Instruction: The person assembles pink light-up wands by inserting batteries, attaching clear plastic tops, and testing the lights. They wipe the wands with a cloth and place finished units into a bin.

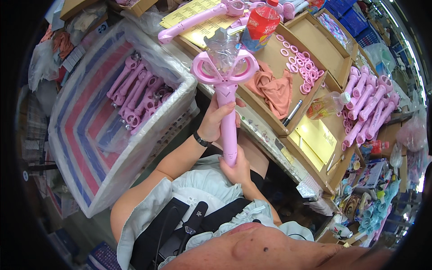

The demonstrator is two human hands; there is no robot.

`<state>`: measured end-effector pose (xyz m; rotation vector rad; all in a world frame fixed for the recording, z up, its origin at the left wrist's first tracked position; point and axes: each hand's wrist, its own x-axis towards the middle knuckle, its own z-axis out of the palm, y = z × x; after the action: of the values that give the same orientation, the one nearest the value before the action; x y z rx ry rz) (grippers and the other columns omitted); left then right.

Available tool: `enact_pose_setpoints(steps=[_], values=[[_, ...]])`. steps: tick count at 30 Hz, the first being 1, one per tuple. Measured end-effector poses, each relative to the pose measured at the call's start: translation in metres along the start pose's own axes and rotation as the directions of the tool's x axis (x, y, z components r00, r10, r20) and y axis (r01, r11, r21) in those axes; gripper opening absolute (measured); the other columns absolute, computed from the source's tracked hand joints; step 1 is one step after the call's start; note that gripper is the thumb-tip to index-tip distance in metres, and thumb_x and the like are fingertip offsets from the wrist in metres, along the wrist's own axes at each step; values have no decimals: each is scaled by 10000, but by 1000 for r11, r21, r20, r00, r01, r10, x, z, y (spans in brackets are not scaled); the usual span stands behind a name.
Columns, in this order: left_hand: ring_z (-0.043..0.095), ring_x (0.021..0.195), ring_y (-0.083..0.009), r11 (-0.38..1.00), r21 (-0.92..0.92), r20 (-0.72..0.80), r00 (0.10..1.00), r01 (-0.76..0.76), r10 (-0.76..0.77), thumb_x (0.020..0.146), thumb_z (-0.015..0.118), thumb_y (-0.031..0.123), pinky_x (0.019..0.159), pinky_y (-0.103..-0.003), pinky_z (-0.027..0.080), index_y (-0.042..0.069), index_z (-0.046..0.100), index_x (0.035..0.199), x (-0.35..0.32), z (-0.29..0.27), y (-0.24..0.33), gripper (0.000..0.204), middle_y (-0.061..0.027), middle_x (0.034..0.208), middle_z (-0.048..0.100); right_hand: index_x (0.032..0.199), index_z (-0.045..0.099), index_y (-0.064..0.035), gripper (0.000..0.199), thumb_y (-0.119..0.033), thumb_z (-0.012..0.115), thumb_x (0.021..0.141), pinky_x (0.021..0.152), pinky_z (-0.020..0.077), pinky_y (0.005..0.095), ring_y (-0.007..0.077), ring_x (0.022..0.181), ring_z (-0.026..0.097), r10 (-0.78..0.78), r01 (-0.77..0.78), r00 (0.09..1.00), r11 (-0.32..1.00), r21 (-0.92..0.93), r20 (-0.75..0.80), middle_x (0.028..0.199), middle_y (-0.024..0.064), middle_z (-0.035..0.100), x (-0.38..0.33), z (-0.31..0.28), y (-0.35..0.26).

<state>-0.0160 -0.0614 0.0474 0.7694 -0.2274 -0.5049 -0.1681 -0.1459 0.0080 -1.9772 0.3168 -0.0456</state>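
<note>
A pink toy wand [229, 130] stands nearly upright before me, its looped head topped by a clear crown-shaped plastic piece [222, 47]. My left hand [215, 119], with a black band at the wrist, wraps round the upper handle just below the head. Lower down, my right hand [237, 167] closes round the bottom end of the handle. Behind the wand's head, a bottle with a red cap and red label [261, 24] stands on the bench. Another pink wand [193, 21] lies on yellow printed sheets [180, 15] at the back.
To the left, a plastic-lined, striped crate [90, 130] holds several pink wands [139, 90]. Cardboard trays on the right hold pink rings [303, 65], an orange cloth [272, 90], a marker [292, 112], yellow cards [317, 137] and a lying bottle [326, 105]. More pink wands [371, 105] are piled beyond.
</note>
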Motion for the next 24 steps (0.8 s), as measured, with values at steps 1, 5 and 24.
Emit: enact_pose_setpoints(steps=[1,5,24], values=[[613,636,-178,1000,4,-9,1000,11,-11,868,584,204,560,-296,520,63,305,1268,-1,2,-1,508,-165,1042,566,1256,446,-25,590,-180,718,757,771,500,354,241,853,645,0,-1,1000,1000,11,7,943,143,642,-2,0,3],[614,653,-186,999,16,31,999,29,-30,892,564,267,557,-297,513,65,308,1298,-2,6,1,521,-148,1034,571,1266,443,-24,594,-150,720,756,766,500,343,215,839,641,4,-6,1000,998,56,31,924,122,640,-6,0,12],[601,733,-175,989,-116,127,989,87,-72,801,624,84,637,-326,515,72,385,1201,3,-7,-2,466,-124,1046,555,1239,459,-30,586,-193,734,748,678,512,351,270,732,658,-87,86,996,992,93,5,840,140,649,-18,-2,20]])
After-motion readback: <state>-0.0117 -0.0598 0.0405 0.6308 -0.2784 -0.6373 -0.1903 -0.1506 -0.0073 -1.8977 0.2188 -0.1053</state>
